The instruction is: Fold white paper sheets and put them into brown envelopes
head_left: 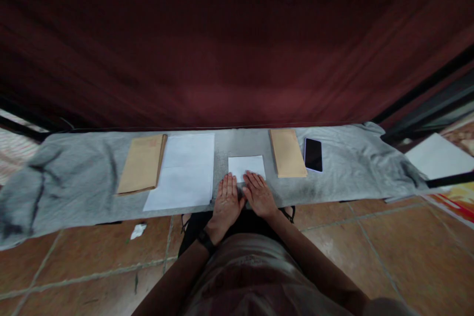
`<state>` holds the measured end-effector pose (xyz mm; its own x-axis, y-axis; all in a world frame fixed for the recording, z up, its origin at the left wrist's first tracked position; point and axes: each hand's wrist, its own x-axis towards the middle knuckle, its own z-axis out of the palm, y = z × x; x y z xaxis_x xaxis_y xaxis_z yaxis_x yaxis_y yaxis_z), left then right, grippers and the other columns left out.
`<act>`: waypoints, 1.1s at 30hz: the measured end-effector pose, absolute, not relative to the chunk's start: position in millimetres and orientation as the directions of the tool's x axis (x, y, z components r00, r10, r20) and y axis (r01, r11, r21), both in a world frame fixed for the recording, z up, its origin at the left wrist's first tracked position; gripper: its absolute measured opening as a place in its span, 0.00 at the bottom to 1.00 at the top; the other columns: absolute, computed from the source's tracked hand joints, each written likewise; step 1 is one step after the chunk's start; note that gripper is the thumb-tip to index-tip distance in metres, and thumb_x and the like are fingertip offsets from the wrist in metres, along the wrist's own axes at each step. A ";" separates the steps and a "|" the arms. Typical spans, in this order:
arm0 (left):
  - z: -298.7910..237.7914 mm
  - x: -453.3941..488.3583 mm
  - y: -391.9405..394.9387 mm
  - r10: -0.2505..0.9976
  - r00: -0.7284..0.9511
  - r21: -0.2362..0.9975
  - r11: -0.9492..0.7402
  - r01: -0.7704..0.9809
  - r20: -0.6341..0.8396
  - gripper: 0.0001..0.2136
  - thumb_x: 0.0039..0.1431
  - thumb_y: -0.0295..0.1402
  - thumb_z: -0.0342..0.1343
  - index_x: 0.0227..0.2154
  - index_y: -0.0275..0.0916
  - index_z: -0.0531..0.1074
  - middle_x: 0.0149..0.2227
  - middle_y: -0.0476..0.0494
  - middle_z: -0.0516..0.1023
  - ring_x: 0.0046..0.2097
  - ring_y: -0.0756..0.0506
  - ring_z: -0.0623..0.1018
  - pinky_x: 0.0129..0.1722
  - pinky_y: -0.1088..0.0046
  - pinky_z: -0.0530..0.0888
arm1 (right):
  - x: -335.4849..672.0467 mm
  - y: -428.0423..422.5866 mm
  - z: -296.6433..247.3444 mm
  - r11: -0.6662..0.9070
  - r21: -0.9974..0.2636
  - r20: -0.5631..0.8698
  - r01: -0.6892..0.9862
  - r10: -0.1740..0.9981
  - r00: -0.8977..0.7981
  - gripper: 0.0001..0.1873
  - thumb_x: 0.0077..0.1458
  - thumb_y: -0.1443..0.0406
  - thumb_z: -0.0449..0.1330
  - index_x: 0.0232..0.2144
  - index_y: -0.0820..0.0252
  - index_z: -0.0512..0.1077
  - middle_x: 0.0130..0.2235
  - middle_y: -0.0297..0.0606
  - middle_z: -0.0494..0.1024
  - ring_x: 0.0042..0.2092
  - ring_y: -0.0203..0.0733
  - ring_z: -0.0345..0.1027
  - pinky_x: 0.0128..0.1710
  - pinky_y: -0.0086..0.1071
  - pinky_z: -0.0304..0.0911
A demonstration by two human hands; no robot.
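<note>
A small folded white paper [246,166] lies on the grey cloth [81,177] covering a low bench. My left hand [226,201] lies flat, fingers stretched out, at the paper's near left corner. My right hand [259,194] also rests flat with fingers spread, pressing on the paper's near edge. Both hands sit side by side, thumbs almost touching. Neither holds anything.
A sheet stack of white paper [185,170] and a brown envelope pile [142,164] lie to the left. Another brown envelope pile [287,152] and a black phone [313,154] lie to the right. A dark red curtain [237,44] hangs behind. A white scrap [138,230] lies on the tiled floor.
</note>
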<state>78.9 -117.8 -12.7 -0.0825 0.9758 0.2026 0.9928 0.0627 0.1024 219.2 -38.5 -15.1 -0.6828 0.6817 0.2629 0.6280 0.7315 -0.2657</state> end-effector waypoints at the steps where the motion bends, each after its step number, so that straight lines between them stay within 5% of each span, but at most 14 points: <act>1: -11.8 79.3 -117.8 0.978 -0.084 0.103 0.065 0.993 0.193 0.32 0.66 0.37 0.47 0.67 0.20 0.50 0.70 0.21 0.52 0.71 0.34 0.52 0.69 0.52 0.56 | 219.0 -39.0 -16.2 0.728 -0.259 0.259 0.635 0.686 -0.680 0.25 0.71 0.60 0.47 0.65 0.62 0.62 0.67 0.45 0.62 0.69 0.45 0.53 0.69 0.45 0.49; 9: -9.2 79.8 -117.7 0.983 -0.089 0.152 0.064 0.986 0.163 0.34 0.68 0.42 0.45 0.69 0.25 0.47 0.71 0.24 0.50 0.72 0.35 0.50 0.69 0.47 0.52 | 229.4 -42.6 -23.9 0.669 -0.217 0.280 0.710 0.740 -0.612 0.28 0.70 0.60 0.49 0.68 0.63 0.57 0.70 0.48 0.55 0.70 0.49 0.50 0.68 0.48 0.49; 20: -1.9 82.3 -93.0 0.983 0.122 0.178 -0.145 0.973 0.134 0.29 0.65 0.31 0.43 0.68 0.33 0.53 0.71 0.38 0.55 0.72 0.42 0.51 0.71 0.55 0.48 | 232.8 -42.4 -28.8 0.666 -0.202 0.276 0.718 0.742 -0.611 0.28 0.70 0.63 0.45 0.69 0.64 0.54 0.70 0.49 0.54 0.70 0.49 0.50 0.68 0.49 0.47; 26: -3.8 80.5 -83.4 0.977 0.182 0.192 -0.201 0.961 0.113 0.27 0.68 0.33 0.40 0.68 0.32 0.53 0.71 0.36 0.54 0.72 0.44 0.51 0.71 0.57 0.49 | 233.2 -41.6 -31.1 0.664 -0.216 0.295 0.715 0.743 -0.601 0.29 0.70 0.64 0.44 0.70 0.67 0.52 0.69 0.49 0.58 0.69 0.48 0.52 0.68 0.48 0.48; 33: -12.6 76.7 -82.7 0.981 0.030 0.189 -0.067 0.980 0.190 0.27 0.67 0.30 0.40 0.67 0.25 0.52 0.71 0.31 0.53 0.72 0.42 0.50 0.71 0.58 0.53 | 231.1 -43.2 -32.2 0.656 -0.199 0.340 0.728 0.743 -0.576 0.28 0.69 0.64 0.46 0.67 0.70 0.57 0.67 0.51 0.61 0.68 0.51 0.54 0.67 0.47 0.51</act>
